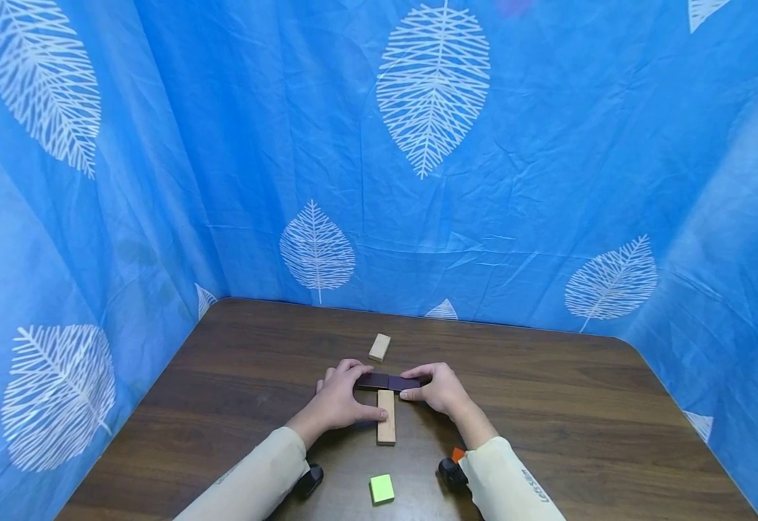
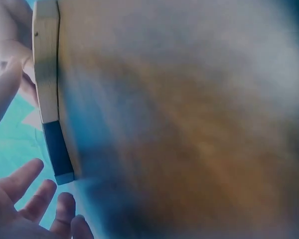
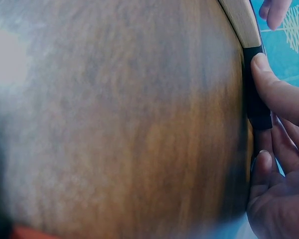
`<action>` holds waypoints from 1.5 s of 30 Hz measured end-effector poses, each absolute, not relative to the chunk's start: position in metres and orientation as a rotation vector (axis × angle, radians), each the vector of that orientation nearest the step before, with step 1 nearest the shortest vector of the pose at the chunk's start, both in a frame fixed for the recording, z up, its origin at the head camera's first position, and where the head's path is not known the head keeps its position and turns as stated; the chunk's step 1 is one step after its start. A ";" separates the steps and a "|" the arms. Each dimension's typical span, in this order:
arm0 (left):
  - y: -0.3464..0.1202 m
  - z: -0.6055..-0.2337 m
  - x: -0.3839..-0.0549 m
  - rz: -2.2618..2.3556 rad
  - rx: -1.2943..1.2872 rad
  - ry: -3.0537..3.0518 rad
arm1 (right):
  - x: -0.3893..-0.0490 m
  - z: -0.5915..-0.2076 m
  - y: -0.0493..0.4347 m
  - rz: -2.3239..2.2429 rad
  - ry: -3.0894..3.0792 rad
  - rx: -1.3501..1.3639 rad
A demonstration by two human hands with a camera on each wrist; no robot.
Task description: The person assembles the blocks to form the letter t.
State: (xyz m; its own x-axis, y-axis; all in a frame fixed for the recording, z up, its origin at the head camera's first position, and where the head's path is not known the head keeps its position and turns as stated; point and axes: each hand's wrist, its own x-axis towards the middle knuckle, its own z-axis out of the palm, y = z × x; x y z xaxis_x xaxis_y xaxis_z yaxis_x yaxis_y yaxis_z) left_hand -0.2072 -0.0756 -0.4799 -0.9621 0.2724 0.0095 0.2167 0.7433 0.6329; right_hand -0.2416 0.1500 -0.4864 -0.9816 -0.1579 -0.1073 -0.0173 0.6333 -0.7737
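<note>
Two dark purplish blocks lie end to end, a left dark block and a right dark block. A long light wooden block extends from their middle toward me, forming a T. My left hand spreads around the left corner, its thumb touching the wooden block's side and its index finger by the left dark block. In the left wrist view its other fingers are loosely spread. My right hand pinches the right dark block between thumb and fingers; the right wrist view shows the thumb against it.
A small wooden block lies behind the dark blocks. Nearer me are a lime-green block and an orange piece, partly hidden by the right wrist. A blue leaf-patterned curtain surrounds the brown wooden table.
</note>
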 end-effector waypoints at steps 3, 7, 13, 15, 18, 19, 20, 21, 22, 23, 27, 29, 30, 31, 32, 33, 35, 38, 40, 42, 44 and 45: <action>-0.073 -0.481 -0.212 1.035 0.370 2.839 | -0.242 -0.488 0.150 -1.271 2.686 -0.145; -0.071 -0.482 -0.215 1.032 0.365 2.830 | -0.243 -0.489 0.150 -1.264 2.684 -0.139; -0.068 -0.483 -0.218 1.034 0.377 2.820 | -0.243 -0.489 0.150 -1.258 2.682 -0.131; -0.066 -0.483 -0.218 1.046 0.373 2.812 | -0.243 -0.489 0.151 -1.261 2.682 -0.126; -0.065 -0.482 -0.219 1.057 0.366 2.805 | -0.243 -0.488 0.151 -1.265 2.678 -0.119; -0.065 -0.482 -0.219 1.061 0.359 2.802 | -0.243 -0.488 0.151 -1.264 2.677 -0.118; -0.065 -0.482 -0.219 1.064 0.355 2.801 | -0.243 -0.488 0.151 -1.264 2.674 -0.117; -0.064 -0.482 -0.219 1.064 0.349 2.802 | -0.243 -0.488 0.151 -1.266 2.672 -0.115; -0.064 -0.482 -0.220 1.061 0.341 2.804 | -0.242 -0.488 0.151 -1.267 2.670 -0.115; -0.064 -0.483 -0.220 1.059 0.333 2.806 | -0.242 -0.489 0.151 -1.267 2.670 -0.116; -0.062 -0.483 -0.219 1.050 0.312 2.814 | -0.242 -0.488 0.151 -1.277 2.659 -0.113; -0.061 -0.483 -0.219 1.046 0.310 2.818 | -0.242 -0.487 0.151 -1.281 2.652 -0.125; -0.061 -0.482 -0.219 1.048 0.308 2.818 | -0.242 -0.486 0.152 -1.286 2.649 -0.129; -0.061 -0.482 -0.218 1.044 0.307 2.819 | -0.242 -0.486 0.152 -1.289 2.646 -0.134; -0.061 -0.481 -0.217 1.043 0.305 2.820 | -0.242 -0.486 0.152 -1.292 2.644 -0.139; -0.061 -0.480 -0.217 1.043 0.301 2.819 | -0.242 -0.486 0.152 -1.294 2.645 -0.145; -0.061 -0.479 -0.215 1.036 0.293 2.820 | -0.242 -0.486 0.152 -1.298 2.642 -0.152; -0.061 -0.477 -0.214 1.021 0.294 2.822 | -0.241 -0.486 0.152 -1.300 2.641 -0.163; -0.060 -0.477 -0.214 1.010 0.292 2.823 | -0.242 -0.486 0.153 -1.302 2.636 -0.165; -0.060 -0.477 -0.214 1.006 0.288 2.821 | -0.242 -0.487 0.153 -1.307 2.636 -0.172; -0.060 -0.477 -0.214 1.000 0.285 2.821 | -0.242 -0.488 0.153 -1.311 2.640 -0.171; -0.060 -0.476 -0.214 0.995 0.284 2.822 | -0.242 -0.488 0.153 -1.314 2.643 -0.167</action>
State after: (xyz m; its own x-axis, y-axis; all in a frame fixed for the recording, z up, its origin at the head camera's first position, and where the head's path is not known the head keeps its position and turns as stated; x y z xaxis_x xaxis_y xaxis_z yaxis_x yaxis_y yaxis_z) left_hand -0.2141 -0.0597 -0.4764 -0.9730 0.2213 -0.0649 0.1316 0.7640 0.6316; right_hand -0.2421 0.1526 -0.4879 -0.9765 -0.1821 -0.1150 -0.0182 0.6020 -0.7983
